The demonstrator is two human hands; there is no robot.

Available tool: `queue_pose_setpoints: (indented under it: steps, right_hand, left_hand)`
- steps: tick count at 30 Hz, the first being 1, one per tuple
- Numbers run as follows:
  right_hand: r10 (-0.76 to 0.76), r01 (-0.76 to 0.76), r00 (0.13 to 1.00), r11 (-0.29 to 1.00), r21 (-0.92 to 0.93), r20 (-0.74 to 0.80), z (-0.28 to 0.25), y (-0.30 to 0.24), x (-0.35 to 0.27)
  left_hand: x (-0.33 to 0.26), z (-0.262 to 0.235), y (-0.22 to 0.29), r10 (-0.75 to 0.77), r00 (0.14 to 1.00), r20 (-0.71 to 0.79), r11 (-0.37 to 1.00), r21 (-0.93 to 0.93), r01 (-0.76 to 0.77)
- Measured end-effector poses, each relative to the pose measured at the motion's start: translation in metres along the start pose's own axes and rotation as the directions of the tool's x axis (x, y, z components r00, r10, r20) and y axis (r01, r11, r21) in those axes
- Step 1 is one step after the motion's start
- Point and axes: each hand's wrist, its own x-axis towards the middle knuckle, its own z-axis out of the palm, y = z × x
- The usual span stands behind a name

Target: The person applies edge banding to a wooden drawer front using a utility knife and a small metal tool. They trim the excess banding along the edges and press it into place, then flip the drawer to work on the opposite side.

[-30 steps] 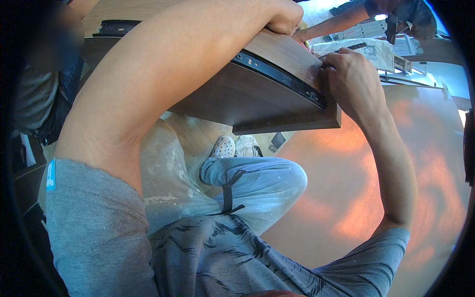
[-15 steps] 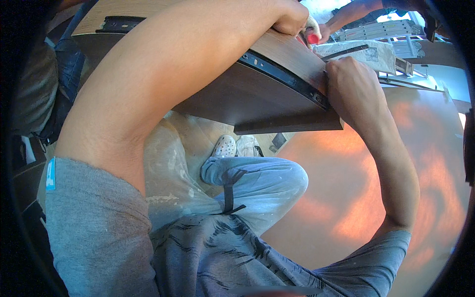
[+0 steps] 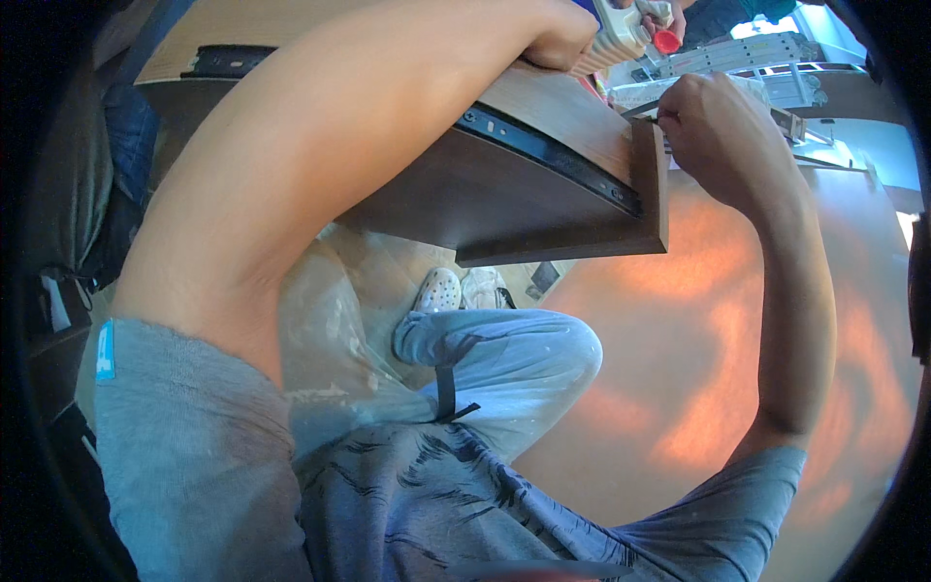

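Note:
A brown wooden furniture piece (image 3: 407,209) stands in front of me, with a black drawer slide (image 3: 553,150) along its edge and another drawer slide (image 3: 228,61) further left. My left hand (image 3: 562,41) is at its far edge, beside a pale bottle (image 3: 621,41) with a red cap; its fingers are hidden. Just off the right end board (image 3: 655,189), my right hand (image 3: 722,131) is closed, knuckles up, by a thin dark strip (image 3: 642,109). What its fingers pinch, if anything, is hidden. Another person's hand (image 3: 676,21) is at the bottle.
A large smooth board (image 3: 659,388) with orange light patches lies to my right. Beyond are an aluminium ladder (image 3: 747,53) and a long wrapped package (image 3: 640,92). My bent knee (image 3: 562,354) and a white clog (image 3: 441,289) are below the furniture piece.
My right hand has moved slightly right and up, away from the end board, uncovering its upper part. The bottle has come further into view, its red cap shifting right and up.

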Motion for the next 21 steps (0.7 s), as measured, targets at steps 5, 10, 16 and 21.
queue_pose_setpoints:
  steps: [5,10,16,21]
  right_hand:
    - [0.061,0.023,0.963,0.952,0.304,-0.264,0.019,0.02,-0.005]
    - [0.311,0.013,0.905,0.661,0.75,-0.29,0.085,0.04,-0.021]
    - [0.597,0.187,0.797,-0.391,0.901,0.094,0.178,0.0,-0.017]
    - [0.646,0.403,0.717,-0.69,0.601,0.261,0.214,-0.053,0.003]
  left_hand:
    - [-0.016,-0.026,0.003,-0.069,0.987,0.144,0.993,-0.08,0.081]
    - [-0.032,-0.052,0.023,-0.036,0.997,0.065,0.8,-0.596,0.067]
    - [-0.033,-0.049,0.061,0.175,0.968,0.178,0.696,-0.718,0.006]
    - [-0.032,-0.043,0.079,0.142,0.97,0.197,0.871,-0.491,-0.028]
